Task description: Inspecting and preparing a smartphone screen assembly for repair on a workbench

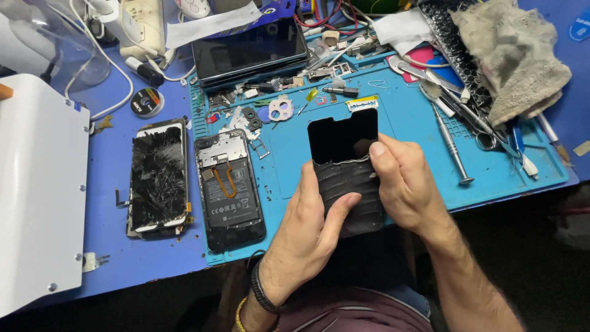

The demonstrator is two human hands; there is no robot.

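Two hands hold one black phone screen panel over the blue work mat, near the mat's front edge. Its long axis runs from six o'clock to twelve o'clock, with the notched top end pointing to twelve. The upper half is smooth, glossy black; the lower half is covered by a wrinkled, dark film that bunches in ridges across the width. The left hand grips the lower left edge, its thumb pressed on the film and fingers curled behind. The right hand has thumb and fingers pinched together on the film's upper edge at the panel's three o'clock side. At nine o'clock lies an opened phone body showing its battery, and further that way a shattered screen on the blue table. At twelve o'clock sits a dark tablet among small parts. At two o'clock lie a screwdriver, tweezers and a grey rag.
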